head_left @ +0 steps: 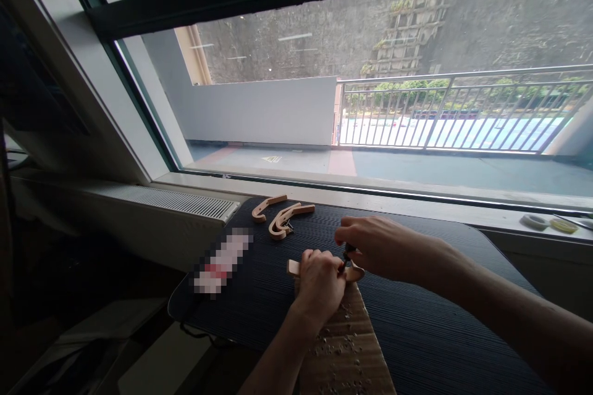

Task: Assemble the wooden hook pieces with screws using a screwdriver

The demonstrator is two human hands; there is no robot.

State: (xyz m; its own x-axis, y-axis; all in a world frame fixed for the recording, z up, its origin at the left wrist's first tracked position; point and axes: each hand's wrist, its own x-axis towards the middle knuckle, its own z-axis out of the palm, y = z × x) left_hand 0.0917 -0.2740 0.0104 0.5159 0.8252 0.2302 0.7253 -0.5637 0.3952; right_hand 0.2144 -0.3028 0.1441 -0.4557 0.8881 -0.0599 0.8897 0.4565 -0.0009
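My left hand (321, 281) is closed over a pale wooden hook (356, 273) and presses it against the near part of the table; one end sticks out on each side of the fingers. My right hand (377, 248) is closed round the dark handle of a small screwdriver-like tool (347, 251), whose shaft points down at the wood beside my left fingers. Its tip is hidden. Under the hook lies a piece of corrugated cardboard (354, 345) with small dark specks or holes. Farther back are more curved wooden hooks (282, 222), with small metal bits beside them.
The dark table (417, 321) stands against the window sill (380, 205). A blurred pink-and-white item (222, 262) lies at its left. Rolls of tape (535, 222) sit on the sill at the right. A white radiator grille (185, 202) runs along the left.
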